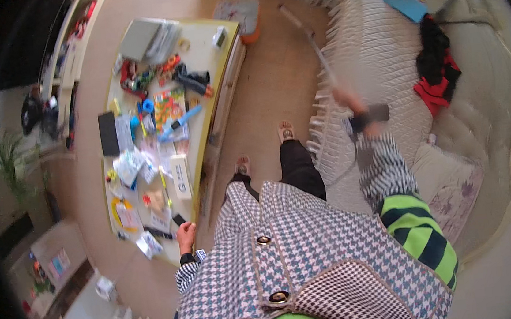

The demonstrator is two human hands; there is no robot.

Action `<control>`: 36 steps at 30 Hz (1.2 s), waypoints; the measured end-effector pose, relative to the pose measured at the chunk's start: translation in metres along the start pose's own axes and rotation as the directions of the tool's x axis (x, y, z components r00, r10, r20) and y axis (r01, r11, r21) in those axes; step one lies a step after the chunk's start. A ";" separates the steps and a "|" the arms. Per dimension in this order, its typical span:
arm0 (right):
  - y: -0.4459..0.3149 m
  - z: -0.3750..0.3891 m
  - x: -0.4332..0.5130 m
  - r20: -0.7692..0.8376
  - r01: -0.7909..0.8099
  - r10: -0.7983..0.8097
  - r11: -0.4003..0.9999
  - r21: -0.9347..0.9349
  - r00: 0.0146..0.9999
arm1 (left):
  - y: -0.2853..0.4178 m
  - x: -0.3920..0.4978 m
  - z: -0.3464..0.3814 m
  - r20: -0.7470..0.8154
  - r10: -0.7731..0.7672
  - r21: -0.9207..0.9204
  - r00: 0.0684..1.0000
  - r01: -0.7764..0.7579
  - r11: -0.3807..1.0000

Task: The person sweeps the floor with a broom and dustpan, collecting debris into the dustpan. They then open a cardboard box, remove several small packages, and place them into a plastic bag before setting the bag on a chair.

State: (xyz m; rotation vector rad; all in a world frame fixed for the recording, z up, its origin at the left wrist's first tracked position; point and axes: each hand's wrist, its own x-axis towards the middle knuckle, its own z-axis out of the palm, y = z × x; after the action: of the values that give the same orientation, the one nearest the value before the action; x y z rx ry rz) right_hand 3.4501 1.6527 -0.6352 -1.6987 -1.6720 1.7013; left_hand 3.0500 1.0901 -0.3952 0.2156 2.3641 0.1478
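My right hand (350, 101) grips one end of a long thin pole (316, 47), blurred by motion. The pole slants away over the floor beside the sofa, and its far end shows no clear head. A dark boxy device (369, 117) sits at my right wrist, with a cord hanging below it. My left hand (186, 236) is at the near edge of the cluttered table (199, 35), fingers curled. Just beyond its fingertips is a small black object (178, 219); whether they hold it is unclear.
On the table lie toys (135, 81), a white box (181, 177), a light-blue strap-like item (181, 123) and papers. A lidded orange bin (250, 35) stands past its far end. Right, a quilted sofa cover (378, 46) carries black-and-red clothing (433, 68) and a blue box (405, 2).
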 end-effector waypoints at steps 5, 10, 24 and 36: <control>0.024 -0.007 0.159 -0.067 0.030 -0.039 0.991 -0.132 0.997 | 0.035 -0.070 0.037 0.117 -0.257 -0.111 0.959 0.269 0.957; 0.032 0.002 0.208 0.118 -0.127 0.151 0.975 -0.184 0.981 | 0.079 -0.094 0.057 0.028 -0.287 -0.098 0.958 0.288 0.952; 0.025 0.053 -0.061 0.260 -0.094 0.194 0.930 -0.354 0.946 | 0.018 -0.055 0.045 0.088 -0.160 -0.118 0.983 0.169 0.978; 0.010 0.150 -0.430 0.278 0.069 0.120 0.808 -0.585 0.953 | -0.199 0.012 -0.046 0.015 0.226 -0.049 0.974 -0.225 0.973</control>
State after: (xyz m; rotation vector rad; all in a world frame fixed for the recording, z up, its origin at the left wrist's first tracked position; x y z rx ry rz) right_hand 3.4715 1.2352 -0.4544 -1.7494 -2.5510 1.6149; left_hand 2.9868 0.8954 -0.4041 0.4618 2.3082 0.3080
